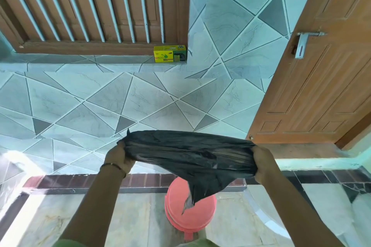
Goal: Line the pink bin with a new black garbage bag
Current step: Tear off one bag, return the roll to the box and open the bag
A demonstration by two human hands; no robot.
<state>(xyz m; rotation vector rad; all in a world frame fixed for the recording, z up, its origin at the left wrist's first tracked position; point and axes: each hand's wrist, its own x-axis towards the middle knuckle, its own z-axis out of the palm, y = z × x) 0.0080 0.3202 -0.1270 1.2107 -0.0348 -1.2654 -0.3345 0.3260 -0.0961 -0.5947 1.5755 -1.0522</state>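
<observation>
Black garbage bag [188,154]: held in the air, stretched sideways between both hands, above and in front of the pink bin. Its upper edge runs taut from one hand to the other; the lower part sags and tapers to a crumpled point that hangs over the bin's top in this view. Whether that point touches the bin cannot be told.

Left hand [118,158]: fingers closed around the bag's left end, bunching the plastic. A thin bracelet [114,165] sits at the wrist.

Right hand [263,163]: fingers likewise clenched on the bag's right end, plastic gathered in the fist.

Pink bin [190,206]: standing on the marbled floor [130,216] directly below the bag, between the two forearms, close to the person. Its top shows as a round pink face, partly covered by the hanging bag.

Surroundings: a tiled wall [140,96] with grey triangular patterning rises behind the bin. On the ledge under a barred wooden window [90,6] rests a yellow and green box [170,53], well apart from the hands. A brown wooden door [321,66] with a metal handle [303,43] stands open at the right.
</observation>
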